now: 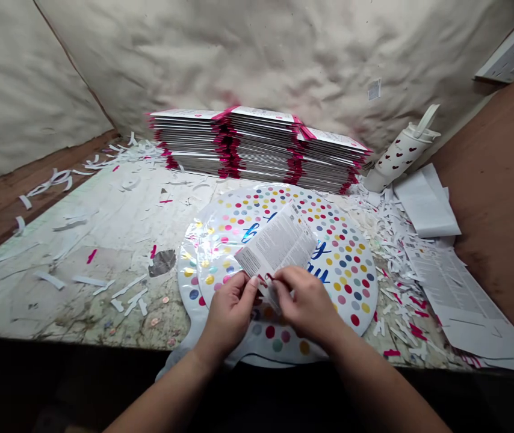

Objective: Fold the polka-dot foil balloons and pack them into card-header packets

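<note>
Above a stack of flat, round foil balloons (346, 288) with coloured dots and blue lettering, a small printed card (279, 240) is held at a slant. My left hand (232, 304) is closed, thumb and fingers pinching the card's lower edge. My right hand (304, 300) is closed too, its fingertips pinched at the same edge close to the left thumb. A small dark red curl (268, 276) shows between the two hands; what it is I cannot make out. The right fingers partly cover a pale, see-through piece below the card.
Three stacks of pink-edged printed packets (261, 147) stand along the back. A white tumbler (399, 156) with hearts leans at the right, near folded white paper (428, 201) and a printed sheet (469, 307). Paper strips (392, 264) litter both sides. A power strip (510, 51) is at upper right.
</note>
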`<action>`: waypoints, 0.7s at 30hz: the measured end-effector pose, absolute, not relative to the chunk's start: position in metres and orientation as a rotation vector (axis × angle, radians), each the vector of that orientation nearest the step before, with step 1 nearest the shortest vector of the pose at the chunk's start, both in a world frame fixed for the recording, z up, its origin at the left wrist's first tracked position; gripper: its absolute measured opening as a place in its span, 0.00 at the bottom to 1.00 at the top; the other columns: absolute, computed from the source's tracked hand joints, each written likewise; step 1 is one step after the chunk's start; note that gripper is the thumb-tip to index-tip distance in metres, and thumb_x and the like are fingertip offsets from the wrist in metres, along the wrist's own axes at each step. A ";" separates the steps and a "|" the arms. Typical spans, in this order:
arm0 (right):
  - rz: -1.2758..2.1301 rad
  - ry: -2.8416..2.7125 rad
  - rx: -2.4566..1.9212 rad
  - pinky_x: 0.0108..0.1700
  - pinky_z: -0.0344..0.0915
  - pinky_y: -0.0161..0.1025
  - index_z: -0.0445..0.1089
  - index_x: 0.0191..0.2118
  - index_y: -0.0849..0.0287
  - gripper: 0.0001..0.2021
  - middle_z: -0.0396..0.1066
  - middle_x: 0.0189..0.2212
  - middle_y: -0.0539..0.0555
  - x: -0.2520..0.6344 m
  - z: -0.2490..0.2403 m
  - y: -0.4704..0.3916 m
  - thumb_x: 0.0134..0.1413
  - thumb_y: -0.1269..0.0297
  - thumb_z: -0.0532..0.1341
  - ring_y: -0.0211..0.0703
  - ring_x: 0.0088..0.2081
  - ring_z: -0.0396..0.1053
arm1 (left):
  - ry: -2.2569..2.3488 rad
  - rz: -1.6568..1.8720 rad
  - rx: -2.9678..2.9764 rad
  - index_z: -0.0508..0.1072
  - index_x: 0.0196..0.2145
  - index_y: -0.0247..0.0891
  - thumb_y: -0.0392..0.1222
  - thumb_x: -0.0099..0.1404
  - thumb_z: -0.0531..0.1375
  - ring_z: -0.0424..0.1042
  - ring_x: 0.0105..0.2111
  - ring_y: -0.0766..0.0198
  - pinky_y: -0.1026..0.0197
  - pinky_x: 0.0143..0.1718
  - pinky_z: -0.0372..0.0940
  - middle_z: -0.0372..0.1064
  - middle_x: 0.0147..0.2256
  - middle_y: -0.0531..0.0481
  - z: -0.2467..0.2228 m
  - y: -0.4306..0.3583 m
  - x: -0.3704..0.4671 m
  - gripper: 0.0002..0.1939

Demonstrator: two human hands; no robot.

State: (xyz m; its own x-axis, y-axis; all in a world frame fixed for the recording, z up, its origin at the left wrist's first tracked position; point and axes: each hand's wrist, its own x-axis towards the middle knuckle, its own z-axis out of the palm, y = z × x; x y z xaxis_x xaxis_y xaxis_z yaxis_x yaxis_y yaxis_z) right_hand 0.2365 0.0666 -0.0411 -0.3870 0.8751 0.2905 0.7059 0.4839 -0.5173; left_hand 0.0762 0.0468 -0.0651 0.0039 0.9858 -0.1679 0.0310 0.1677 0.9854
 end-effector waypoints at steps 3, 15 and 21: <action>0.626 -2.284 -1.401 0.25 0.64 0.33 0.68 0.25 0.57 0.11 0.69 0.21 0.49 0.276 -0.033 0.073 0.56 0.64 0.54 0.38 0.23 0.67 | 1.346 1.105 1.121 0.64 0.34 0.39 0.49 0.60 0.56 0.70 0.30 0.62 0.63 0.30 0.65 0.67 0.29 0.52 -0.058 0.052 0.067 0.11; 0.743 -1.579 -0.783 0.47 0.66 0.52 0.70 0.36 0.53 0.07 0.75 0.32 0.53 0.283 0.030 0.096 0.57 0.61 0.56 0.49 0.40 0.72 | 1.086 1.062 2.071 0.68 0.48 0.43 0.38 0.60 0.58 0.73 0.33 0.59 0.60 0.35 0.69 0.74 0.36 0.49 0.042 0.083 0.056 0.17; 0.865 -1.400 -0.830 0.50 0.62 0.56 0.54 0.57 0.57 0.26 0.64 0.51 0.64 0.305 -0.013 0.132 0.59 0.47 0.42 0.54 0.51 0.65 | 1.258 1.480 2.661 0.71 0.47 0.42 0.32 0.60 0.56 0.74 0.37 0.62 0.61 0.39 0.69 0.73 0.42 0.52 0.066 0.129 0.027 0.17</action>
